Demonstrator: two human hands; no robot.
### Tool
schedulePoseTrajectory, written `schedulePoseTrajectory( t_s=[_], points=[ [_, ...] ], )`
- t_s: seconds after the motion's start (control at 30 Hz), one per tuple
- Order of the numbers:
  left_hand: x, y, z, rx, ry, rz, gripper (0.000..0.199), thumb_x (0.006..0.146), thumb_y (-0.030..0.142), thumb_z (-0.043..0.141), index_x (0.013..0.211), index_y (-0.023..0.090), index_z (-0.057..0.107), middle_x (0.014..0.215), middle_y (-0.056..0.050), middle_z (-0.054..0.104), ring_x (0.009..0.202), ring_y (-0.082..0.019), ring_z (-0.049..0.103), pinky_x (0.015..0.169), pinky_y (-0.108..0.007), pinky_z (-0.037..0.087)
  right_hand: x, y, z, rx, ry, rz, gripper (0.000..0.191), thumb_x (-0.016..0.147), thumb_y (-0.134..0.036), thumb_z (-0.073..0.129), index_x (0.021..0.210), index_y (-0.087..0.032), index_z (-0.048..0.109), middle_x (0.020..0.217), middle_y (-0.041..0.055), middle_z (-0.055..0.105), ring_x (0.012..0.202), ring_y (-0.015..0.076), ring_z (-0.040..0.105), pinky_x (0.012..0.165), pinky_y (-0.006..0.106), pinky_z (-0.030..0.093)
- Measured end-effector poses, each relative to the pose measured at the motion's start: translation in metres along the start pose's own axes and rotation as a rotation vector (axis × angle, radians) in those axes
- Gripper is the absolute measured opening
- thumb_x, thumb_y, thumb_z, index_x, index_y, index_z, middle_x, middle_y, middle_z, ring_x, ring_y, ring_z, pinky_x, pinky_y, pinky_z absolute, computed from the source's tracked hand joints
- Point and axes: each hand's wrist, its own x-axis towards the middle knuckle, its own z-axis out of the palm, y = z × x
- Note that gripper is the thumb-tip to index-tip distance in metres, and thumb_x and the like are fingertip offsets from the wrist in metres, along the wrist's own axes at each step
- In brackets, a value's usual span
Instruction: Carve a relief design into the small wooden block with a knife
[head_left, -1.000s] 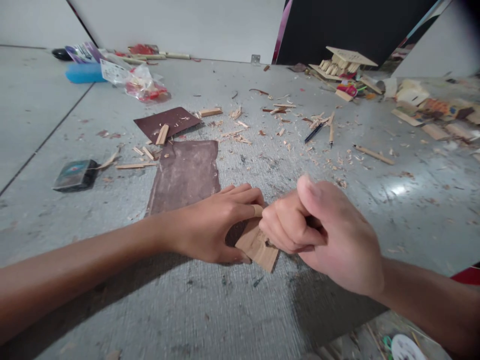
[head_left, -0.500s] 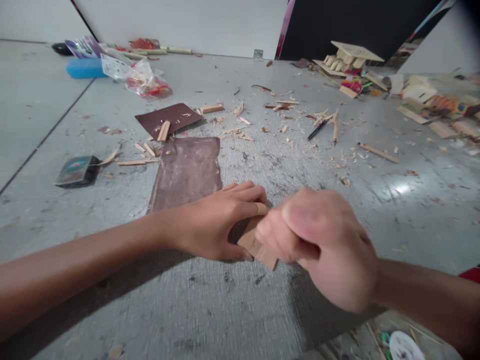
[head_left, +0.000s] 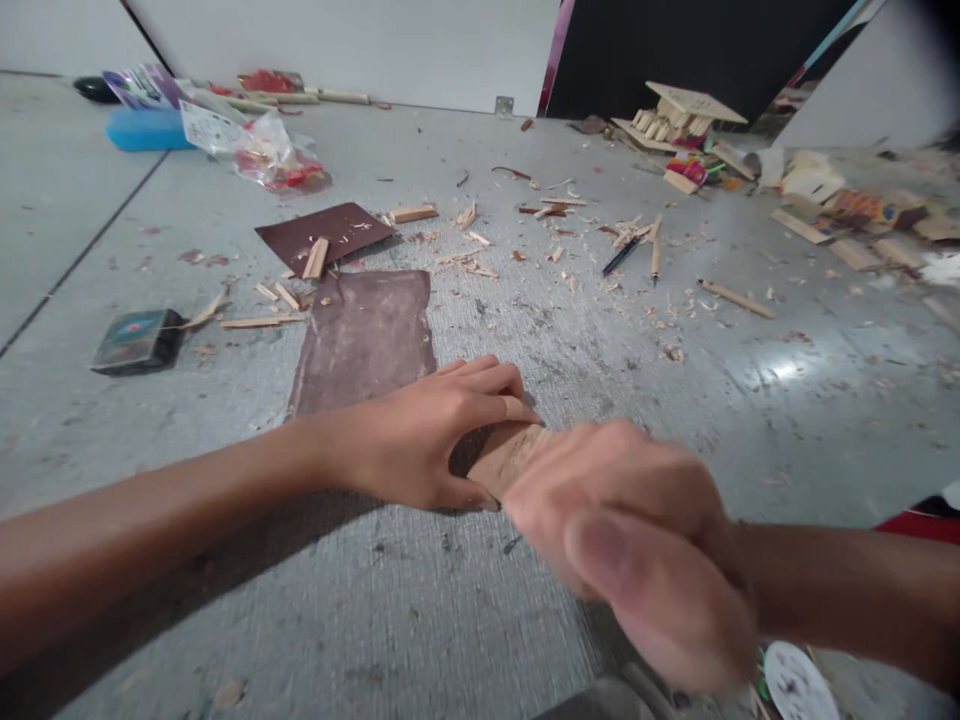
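A small flat piece of thin wood (head_left: 504,456) lies on the grey surface between my hands. My left hand (head_left: 439,432) grips its left side, thumb at the near edge and fingers at the far edge. My right hand (head_left: 637,530) is a blurred fist over the wood's right end, its thumb side towards me. Whatever sits inside that fist is hidden. Behind my left hand a worn brown sheet, like sandpaper (head_left: 367,330), lies flat. A darker brown sheet (head_left: 322,237) rests beyond it, a wood offcut (head_left: 316,258) on its near edge.
Wood shavings (head_left: 472,265) are strewn across the middle. A dark pen-like tool (head_left: 621,256) and a thin stick (head_left: 736,298) lie to the right. A small box (head_left: 137,340) sits at left, plastic packets (head_left: 274,150) behind it. A small wooden model (head_left: 682,115) stands back right.
My right fist has come down and nearer to me, turning so its thumb side faces me more. My left hand keeps its hold on the wood. The whole view has shifted slightly.
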Motion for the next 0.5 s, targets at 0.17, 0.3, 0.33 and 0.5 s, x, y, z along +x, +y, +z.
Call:
schedulePoseTrajectory(
  t_s=[0.17,0.3,0.33,0.5],
  points=[
    [-0.001,-0.003,0.002,-0.006,0.001,0.014,0.043,0.08,0.024,0.08,0.121,0.018,0.069,0.122,-0.009,0.061,0.115,-0.028,0.058,0.104,-0.044,0.049,0.004,0.009,-0.001,0.095,0.085,-0.142,0.052,0.107,-0.029,0.051,0.061,-0.021,0.028,0.054,-0.0069,0.027,0.049,0.0087,0.024,0.055,0.034,0.022],
    [-0.003,-0.008,0.007,-0.033,0.074,0.056,0.033,0.079,0.028,0.083,0.108,0.018,0.068,0.12,-0.009,0.065,0.119,-0.032,0.058,0.106,-0.047,0.051,0.037,0.017,-0.015,0.22,0.143,0.026,0.057,0.105,-0.033,0.055,0.054,-0.021,0.033,0.048,-0.0073,0.026,0.042,0.0059,0.022,0.043,0.026,0.018],
    [-0.004,-0.01,0.008,-0.052,0.087,0.06,0.036,0.079,0.029,0.083,0.109,0.019,0.067,0.12,-0.009,0.066,0.122,-0.034,0.058,0.108,-0.049,0.05,0.047,0.017,-0.02,0.238,0.133,0.075,0.059,0.104,-0.037,0.057,0.053,-0.022,0.031,0.047,-0.0081,0.023,0.041,0.0057,0.02,0.042,0.025,0.017],
    [-0.005,-0.013,0.01,-0.084,0.089,0.055,0.039,0.079,0.032,0.081,0.114,0.021,0.067,0.115,-0.009,0.068,0.124,-0.035,0.058,0.109,-0.051,0.051,0.058,0.014,-0.029,0.26,0.1,0.15,0.054,0.103,-0.032,0.048,0.054,-0.024,0.027,0.047,-0.0084,0.021,0.04,0.0058,0.018,0.041,0.024,0.014]
  ],
)
